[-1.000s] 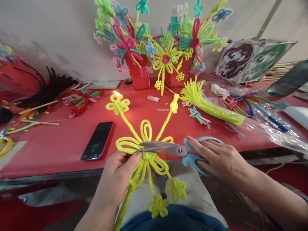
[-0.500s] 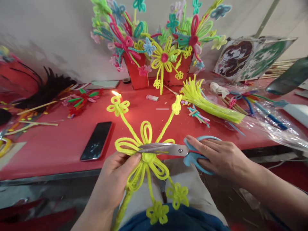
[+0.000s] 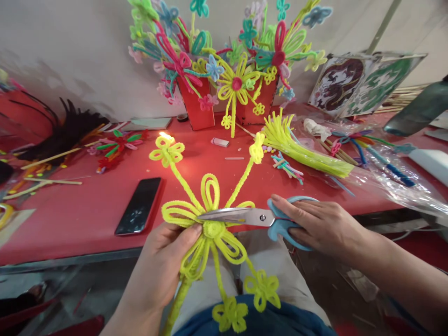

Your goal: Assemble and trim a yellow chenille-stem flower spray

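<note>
My left hand (image 3: pixel 166 261) pinches a yellow pipe-cleaner flower (image 3: pixel 213 229) near its centre, thumb on top. The flower has looped petals, a thick wrapped stem running down toward me, and smaller flowers on side stalks. In my right hand (image 3: pixel 318 224) is a pair of scissors (image 3: pixel 257 217) with light-blue handles, my fingers through the loops. Its blades lie nearly closed across the flower just above the centre, the tips close to my left thumb. Whether they have a strand between them I cannot tell. Beyond the upper-left small flower a flame (image 3: pixel 165 136) burns.
A black phone (image 3: pixel 139 205) lies on the red table (image 3: pixel 87 205) to the left. Red vases (image 3: pixel 198 107) of pipe-cleaner flowers stand behind. A bundle of yellow pipe cleaners (image 3: pixel 308 151) in plastic, a lighter (image 3: pixel 220 142) and a dark bottle (image 3: pixel 416 109) are farther back and right.
The scissor blades have come together over the flower's centre. The flower has shifted slightly left and tilted a little; both hands keep their hold.
</note>
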The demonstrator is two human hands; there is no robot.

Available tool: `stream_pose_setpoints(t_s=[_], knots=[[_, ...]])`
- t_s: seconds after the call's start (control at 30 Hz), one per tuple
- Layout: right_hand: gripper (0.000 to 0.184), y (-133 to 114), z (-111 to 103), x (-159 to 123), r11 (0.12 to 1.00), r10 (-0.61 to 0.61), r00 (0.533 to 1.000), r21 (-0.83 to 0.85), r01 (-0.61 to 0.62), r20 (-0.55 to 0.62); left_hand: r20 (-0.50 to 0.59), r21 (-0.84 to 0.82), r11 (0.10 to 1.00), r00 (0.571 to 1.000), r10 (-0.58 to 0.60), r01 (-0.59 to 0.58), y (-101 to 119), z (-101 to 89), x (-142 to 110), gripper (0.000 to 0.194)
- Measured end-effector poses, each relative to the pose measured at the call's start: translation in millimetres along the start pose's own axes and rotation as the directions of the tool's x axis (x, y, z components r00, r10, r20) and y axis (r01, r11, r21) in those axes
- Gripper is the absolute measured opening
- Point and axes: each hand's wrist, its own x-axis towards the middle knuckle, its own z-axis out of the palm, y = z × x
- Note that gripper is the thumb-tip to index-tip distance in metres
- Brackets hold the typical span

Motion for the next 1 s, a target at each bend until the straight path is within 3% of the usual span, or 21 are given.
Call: stream_pose_setpoints(t_s=[0.4,0.7,0.8,1.0], knots=[[0.048,5,12,-34,0.954,0.278,0.959,0.136,-0.268,-0.062,-0.059,-0.069,0.997,0.998,0.025,-0.029,-1,-4.5,8,0.021],[0.04,5,30,-47,0.849,0.497,0.867,0.182,-0.495,0.037,-0.116,-0.13,0.991,0.993,0.014,-0.029,-5,-10.6,15,0.015],[0.041,-7,27,-40,0.833,0.51,0.86,0.237,-0.5,0.023,-0.166,-0.158,0.987,0.986,0.005,-0.032,-5,-13.1,15,0.018],[0.052,-28,16,-25,0.9,0.353,0.935,0.268,-0.345,0.017,-0.09,-0.136,0.991,0.996,-0.027,0.014,-6,-15.3,12,0.021]])
